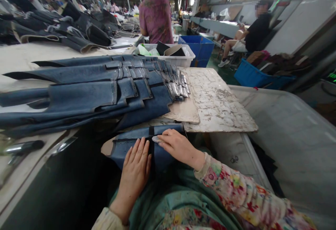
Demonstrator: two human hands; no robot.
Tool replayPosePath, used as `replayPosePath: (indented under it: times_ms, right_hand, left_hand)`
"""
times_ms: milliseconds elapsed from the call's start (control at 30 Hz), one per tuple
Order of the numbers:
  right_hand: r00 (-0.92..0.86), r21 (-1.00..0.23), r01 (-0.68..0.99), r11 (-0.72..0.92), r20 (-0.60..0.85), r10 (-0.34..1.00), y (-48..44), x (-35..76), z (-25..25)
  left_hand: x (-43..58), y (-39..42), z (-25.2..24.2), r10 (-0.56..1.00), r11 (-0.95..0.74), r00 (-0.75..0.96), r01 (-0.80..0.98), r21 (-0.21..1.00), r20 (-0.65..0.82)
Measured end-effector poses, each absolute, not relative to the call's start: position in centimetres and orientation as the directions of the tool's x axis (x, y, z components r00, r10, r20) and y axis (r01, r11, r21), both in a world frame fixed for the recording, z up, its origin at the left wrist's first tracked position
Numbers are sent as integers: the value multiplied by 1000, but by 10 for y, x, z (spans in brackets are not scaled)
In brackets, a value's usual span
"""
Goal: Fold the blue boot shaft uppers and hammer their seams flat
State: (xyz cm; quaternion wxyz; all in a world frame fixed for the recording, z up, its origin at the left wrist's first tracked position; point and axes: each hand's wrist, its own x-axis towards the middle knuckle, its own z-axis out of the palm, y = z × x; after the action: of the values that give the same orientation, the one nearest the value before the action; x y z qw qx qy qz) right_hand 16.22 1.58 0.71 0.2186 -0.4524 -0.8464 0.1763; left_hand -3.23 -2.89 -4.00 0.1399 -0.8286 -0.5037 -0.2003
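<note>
A blue leather-like panel (120, 154) lies in front of my body at the table's near edge, with a dark seam and a black strip (151, 153) across it. My left hand (135, 168) rests flat on the panel, fingers stretched out beside the strip. In the fingers of my right hand (180, 146) is a small whitish flat tool (156, 139), its tip against the panel where seam and strip meet. Just beyond lie overlapping rows of similar blue panels (81, 93), several with shiny clear pieces (178, 86) at their right ends.
A worn board (220, 104) extends right of the panels. A large whitish bin (294, 128) stands at my right. Farther off are a white crate (183, 61), blue crates (202, 44), a standing person (156, 16) and a seated person (258, 27). Dark pieces (91, 30) are heaped back left.
</note>
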Motion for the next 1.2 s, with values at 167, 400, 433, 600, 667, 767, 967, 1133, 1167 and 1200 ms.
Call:
replayPosePath:
  times_ms: [167,400,433,600,667,767,967,1133,1167,1200]
  right_hand:
    - [-561,-549,630,550,168,810,26,164,10]
    - [-633,-436,666,606,100,768,30,161,19]
    - [-634,-440,663,605,100,767,30,162,19]
    - [-613,-461,659,595,130,779,28,164,15]
    - [-611,-461,657,596,137,780,27,164,14]
    - [-613,-457,654,602,146,777,27,164,14]
    - [-649,-488,622,612,116,752,35,166,17]
    - [-607,-462,677,572,88,790,30,159,19]
    - [-587,-441,702,558,84,805,28,156,20]
    - [-569,-418,726,546,80,818,25,154,20]
  left_hand:
    - [-30,-31,-35,792,-430,386,903,-17,472]
    - [-27,-21,-24,849,-355,304,934,39,432]
    - [-27,-19,-23,851,-350,299,936,41,431]
    - [-26,-13,-18,853,-345,299,938,33,427]
    - [-23,-9,-13,867,-333,290,942,37,405]
    - [-17,-1,-3,888,-343,297,936,75,352]
    - [-20,5,2,866,-449,373,872,192,332]
    - [-28,1,-7,855,-481,416,860,172,309]
    - [-29,0,-9,850,-489,427,857,160,307]
    - [-30,0,-10,846,-496,438,856,148,305]
